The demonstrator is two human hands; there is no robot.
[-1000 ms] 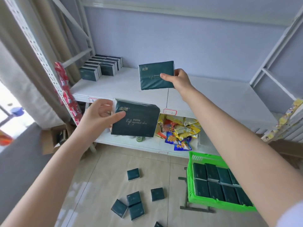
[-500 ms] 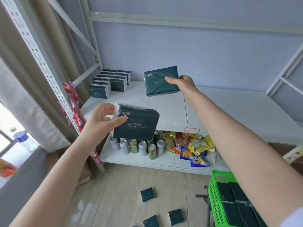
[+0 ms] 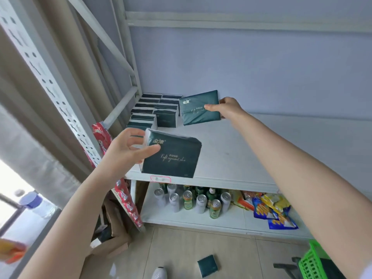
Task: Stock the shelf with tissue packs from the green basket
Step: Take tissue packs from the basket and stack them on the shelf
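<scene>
Since a second ago you have moved closer to the shelf [image 3: 251, 150], and both of your hands have moved left towards the rows already stocked. Your right hand [image 3: 228, 107] reaches to the back of the top board. Its fingers grip the far tissue pack [image 3: 198, 108] by its right edge, thumb across the printed face. That pack is tilted and sits just to the right of the stocked packs [image 3: 153, 111], which stand in two rows in the back left corner.

Your left hand [image 3: 128, 150] holds the near tissue pack [image 3: 173, 158] over the shelf's front edge, with the thumb on its face and the fingers curled round its left end.

On the board below stand drink cans [image 3: 193, 200], with snack bags [image 3: 269, 208] to their right. Only a corner of the green basket [image 3: 314, 262] shows at the lower right. One loose pack [image 3: 208, 265] lies on the floor tiles.
</scene>
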